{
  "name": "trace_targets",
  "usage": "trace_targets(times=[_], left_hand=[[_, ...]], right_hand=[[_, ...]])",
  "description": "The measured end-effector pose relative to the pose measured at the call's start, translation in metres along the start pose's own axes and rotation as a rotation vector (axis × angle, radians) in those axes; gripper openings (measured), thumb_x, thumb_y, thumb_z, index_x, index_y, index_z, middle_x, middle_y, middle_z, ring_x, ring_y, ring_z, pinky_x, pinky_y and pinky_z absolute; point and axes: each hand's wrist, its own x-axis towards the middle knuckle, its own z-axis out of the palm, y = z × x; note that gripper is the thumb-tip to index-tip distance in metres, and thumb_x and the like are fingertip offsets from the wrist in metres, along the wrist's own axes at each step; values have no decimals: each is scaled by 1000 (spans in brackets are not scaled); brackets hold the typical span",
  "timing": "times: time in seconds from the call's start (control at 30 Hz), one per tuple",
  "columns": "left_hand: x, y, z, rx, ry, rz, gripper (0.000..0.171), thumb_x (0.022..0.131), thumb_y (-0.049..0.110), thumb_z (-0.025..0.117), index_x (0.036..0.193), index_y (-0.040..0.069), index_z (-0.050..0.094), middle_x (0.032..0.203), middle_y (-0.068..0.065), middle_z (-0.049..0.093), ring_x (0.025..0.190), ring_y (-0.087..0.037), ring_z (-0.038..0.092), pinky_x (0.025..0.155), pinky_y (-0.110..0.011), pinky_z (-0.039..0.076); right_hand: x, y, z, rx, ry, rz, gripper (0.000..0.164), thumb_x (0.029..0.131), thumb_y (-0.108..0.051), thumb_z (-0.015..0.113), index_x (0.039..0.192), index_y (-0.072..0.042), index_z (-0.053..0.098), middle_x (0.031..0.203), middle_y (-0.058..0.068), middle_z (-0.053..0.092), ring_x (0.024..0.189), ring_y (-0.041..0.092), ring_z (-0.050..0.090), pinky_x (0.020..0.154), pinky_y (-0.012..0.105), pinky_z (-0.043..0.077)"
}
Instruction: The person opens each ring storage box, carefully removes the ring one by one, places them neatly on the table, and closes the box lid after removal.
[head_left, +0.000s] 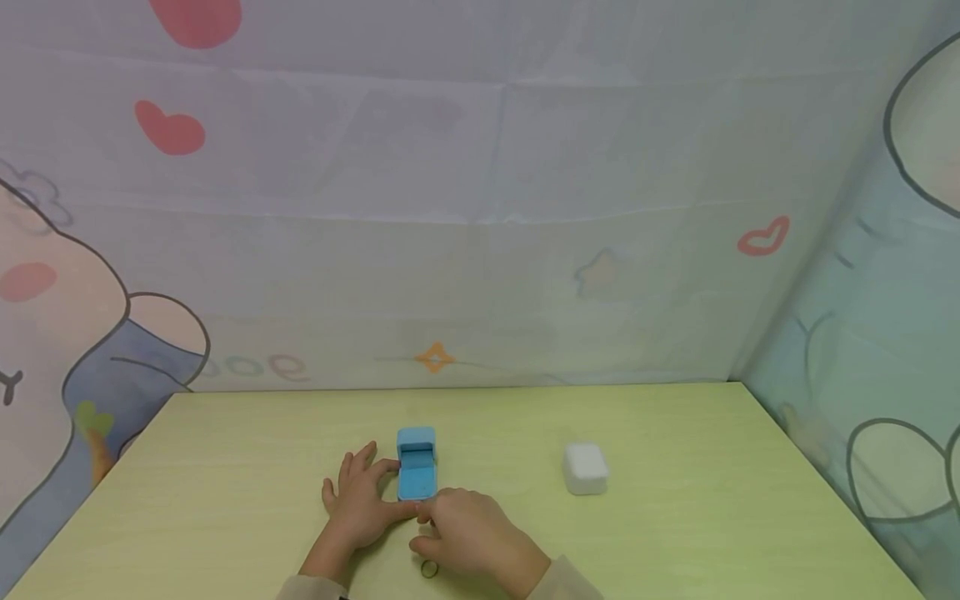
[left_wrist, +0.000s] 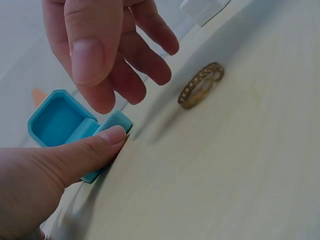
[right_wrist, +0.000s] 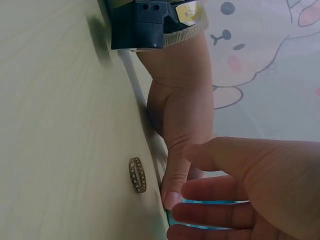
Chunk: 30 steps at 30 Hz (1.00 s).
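Note:
A light-blue ring box (head_left: 417,482) stands on the table with its lid raised. My left hand (head_left: 362,508) holds it, the thumb along its front edge and the index finger at its left side. Just in front of the box is my right hand (head_left: 480,529); in the right wrist view its fingers (right_wrist: 215,214) are extended, with nothing between them. A gold ring (left_wrist: 186,99) set with small stones lies on the table, below the right hand in the head view and apart from both hands.
To the right on the yellowish table (head_left: 675,517) sits a small white box (head_left: 585,468) with rounded edges. A printed cloth (head_left: 480,167) with hearts and cartoon figures hangs behind the table and along its sides. A dark wrist device (right_wrist: 137,25) is strapped over the left sleeve.

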Motion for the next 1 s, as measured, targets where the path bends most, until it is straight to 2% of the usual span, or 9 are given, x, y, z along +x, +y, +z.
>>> trace_targets(times=[0.27, 1.0], left_hand=[[-1, 1, -1, 0, -5, 6, 74, 64, 52, 81, 121, 10, 59, 153, -23, 20, 140, -52, 3, 100, -76, -4], [1, -1, 3, -11, -1, 3, 81, 60, 62, 78, 120, 10, 60, 153, -23, 21, 140, -51, 3, 100, -75, -3]], right_hand=[[0, 0, -1, -38, 24, -6, 30, 85, -41, 66, 106, -19, 72, 100, -10, 69, 88, 5, 64, 67, 23, 52], [-2, 0, -3, -45, 50, 4, 31, 85, -42, 67, 103, -17, 70, 96, -7, 67, 83, 5, 61, 65, 22, 50]])
